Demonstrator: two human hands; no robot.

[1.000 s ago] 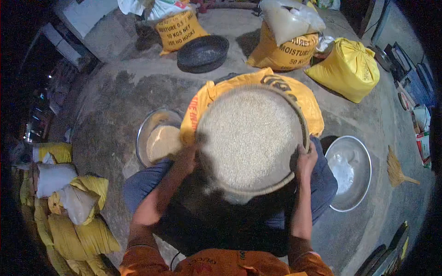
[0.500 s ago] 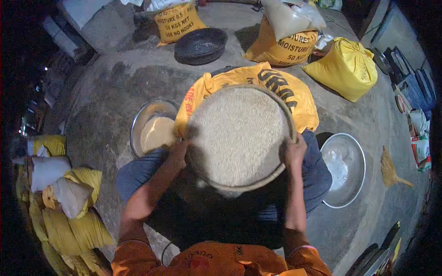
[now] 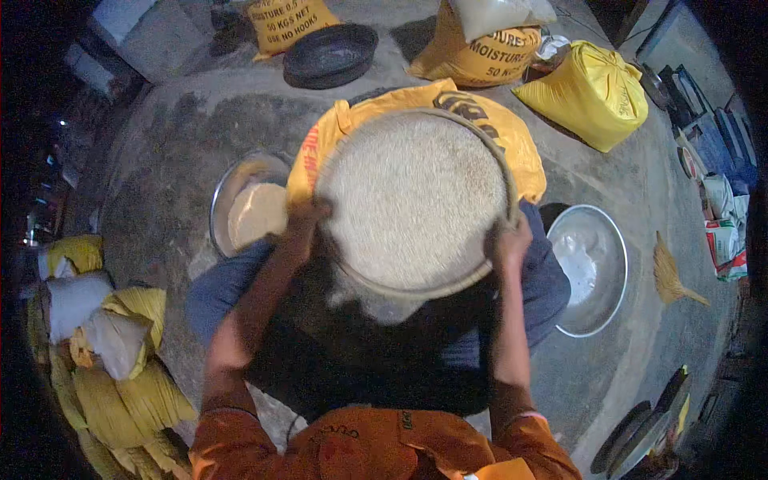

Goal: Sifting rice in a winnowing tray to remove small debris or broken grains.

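Observation:
A round winnowing tray (image 3: 428, 293) with a pale rim is held over my lap, filled with whitish grain (image 3: 416, 200) that is blurred by motion. My left hand (image 3: 306, 224) grips its left edge and my right hand (image 3: 509, 240) its right edge, fingers closed around the rim. Beneath and beyond the tray, a printed orange sack (image 3: 524, 164) is spread out; what lies under it is hidden. A pale, blurred patch shows just below the tray's near rim, too unclear to name.
Left of my knees stands a metal bowl (image 3: 217, 212) holding beige grain or meal. A wide metal basin (image 3: 588, 316) sits at right, near a small broom (image 3: 668, 272). Farther off are a black pan (image 3: 332, 60), filled orange sacks (image 3: 488, 60) and a yellow sack (image 3: 600, 100). Several bags (image 3: 132, 392) lie at left.
The whole scene has shifted up and slightly left in view. Both hands still hold the tray, and the grain is still blurred. More of the pale patch below the tray now shows.

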